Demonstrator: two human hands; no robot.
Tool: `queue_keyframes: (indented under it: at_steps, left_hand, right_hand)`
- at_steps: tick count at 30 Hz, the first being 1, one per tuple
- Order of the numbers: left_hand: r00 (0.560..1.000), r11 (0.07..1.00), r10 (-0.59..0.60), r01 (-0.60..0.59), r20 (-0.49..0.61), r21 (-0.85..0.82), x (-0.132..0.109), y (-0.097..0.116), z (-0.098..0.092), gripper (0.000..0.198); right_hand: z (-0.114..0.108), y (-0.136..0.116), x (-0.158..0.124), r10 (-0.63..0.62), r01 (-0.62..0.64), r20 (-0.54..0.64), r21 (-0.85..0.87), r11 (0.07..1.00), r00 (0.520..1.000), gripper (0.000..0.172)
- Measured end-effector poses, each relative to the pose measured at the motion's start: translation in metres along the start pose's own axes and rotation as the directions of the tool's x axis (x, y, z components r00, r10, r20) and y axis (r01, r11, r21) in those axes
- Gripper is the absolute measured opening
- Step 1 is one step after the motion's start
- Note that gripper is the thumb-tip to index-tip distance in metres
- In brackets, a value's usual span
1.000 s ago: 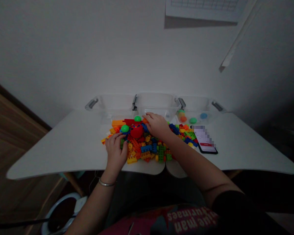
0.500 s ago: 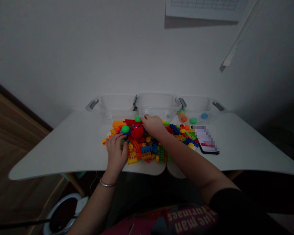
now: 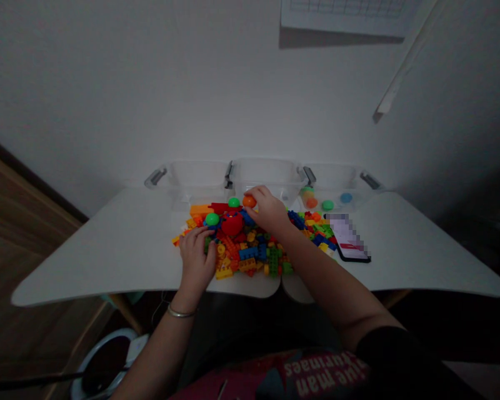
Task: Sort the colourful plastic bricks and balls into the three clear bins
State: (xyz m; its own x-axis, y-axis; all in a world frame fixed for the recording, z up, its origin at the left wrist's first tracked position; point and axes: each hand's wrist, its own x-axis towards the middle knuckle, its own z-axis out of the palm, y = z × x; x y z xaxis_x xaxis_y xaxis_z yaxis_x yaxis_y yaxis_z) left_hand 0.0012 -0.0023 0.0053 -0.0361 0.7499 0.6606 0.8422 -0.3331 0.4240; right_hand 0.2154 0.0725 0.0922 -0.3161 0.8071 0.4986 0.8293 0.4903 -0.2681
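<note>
My right hand (image 3: 270, 210) has its thumb and fingers closed round an orange ball (image 3: 249, 200) above the far side of a heap of toy building bricks (image 3: 248, 253). At the heap's left edge rests my left hand (image 3: 197, 253), its fingers spread over the bricks and holding nothing I can see. Just past those fingertips lies a green ball (image 3: 212, 219). A second green ball (image 3: 234, 203) sits farther back, left of the orange one. Between the hands is a round red piece (image 3: 232, 224).
Three clear plastic boxes with grey latches line the wall: a left box (image 3: 198, 175), a middle box (image 3: 269, 169) and a right box (image 3: 335, 173) with several coloured round things inside. A phone (image 3: 350, 238) lies on the white table (image 3: 416, 244) right of the heap.
My right hand has shifted slightly right and farther back, and the orange ball now shows in its fingers. My left hand has barely moved.
</note>
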Motion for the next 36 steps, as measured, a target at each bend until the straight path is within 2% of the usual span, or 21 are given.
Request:
queue_keyframes:
  at_steps: [2, 4, 6, 8, 11, 13, 14, 16, 20, 24, 27, 36]
  left_hand:
    - [1.000, 1.000, 0.000, 0.000, -0.007, 0.003, 0.000, 0.000, 0.000, 0.025]
    - [1.000, 1.000, 0.001, -0.001, -0.012, 0.004, 0.000, -0.001, 0.001, 0.024]
    - [1.000, 1.000, 0.005, -0.005, -0.015, 0.001, 0.000, -0.002, 0.001, 0.024]
    - [1.000, 1.000, 0.013, -0.013, -0.018, -0.006, -0.001, -0.003, 0.001, 0.025]
    - [1.000, 1.000, 0.009, -0.009, -0.019, -0.014, -0.001, -0.003, 0.001, 0.025]
    - [1.000, 1.000, -0.001, 0.001, -0.016, -0.012, -0.001, -0.002, 0.001, 0.024]
    - [1.000, 1.000, -0.005, 0.004, -0.013, -0.009, -0.001, -0.002, 0.001, 0.024]
    - [1.000, 1.000, -0.001, 0.001, -0.011, -0.007, -0.001, -0.002, 0.001, 0.024]
    - [0.999, 1.000, 0.029, -0.029, -0.027, -0.008, -0.001, -0.003, 0.002, 0.024]
    - [0.998, 0.999, 0.044, -0.044, -0.033, 0.001, -0.001, -0.005, 0.003, 0.025]
    - [0.999, 0.999, 0.043, -0.043, -0.024, 0.006, -0.001, -0.005, 0.003, 0.025]
    - [1.000, 1.000, 0.019, -0.020, -0.021, -0.008, -0.001, -0.003, 0.001, 0.026]
  right_hand:
    - [-0.007, 0.007, -0.005, -0.008, 0.024, -0.151, 0.104, 0.994, 0.989, 0.028]
    - [-0.014, 0.017, -0.011, -0.023, 0.077, -0.325, 0.154, 0.985, 0.946, 0.024]
    - [-0.022, 0.031, -0.016, -0.013, 0.101, -0.509, 0.144, 0.984, 0.861, 0.024]
    - [-0.029, 0.050, -0.019, 0.036, 0.050, -0.646, 0.114, 0.992, 0.763, 0.027]
    - [-0.040, 0.084, -0.020, 0.160, -0.097, -0.743, 0.128, 0.987, 0.650, 0.034]
    - [-0.045, 0.111, -0.018, 0.222, -0.146, -0.762, 0.167, 0.975, 0.609, 0.035]
    - [-0.047, 0.125, -0.018, 0.249, -0.160, -0.758, 0.190, 0.969, 0.603, 0.034]
    - [-0.051, 0.150, -0.016, 0.297, -0.188, -0.727, 0.229, 0.955, 0.620, 0.032]
    - [-0.052, 0.182, -0.020, 0.414, -0.358, -0.647, 0.226, 0.906, 0.640, 0.034]
    - [-0.048, 0.185, -0.025, 0.480, -0.492, -0.565, 0.145, 0.859, 0.671, 0.035]
    - [-0.046, 0.182, -0.026, 0.493, -0.519, -0.526, 0.112, 0.848, 0.692, 0.033]
    - [-0.046, 0.185, -0.023, 0.539, -0.546, -0.479, 0.140, 0.826, 0.693, 0.030]
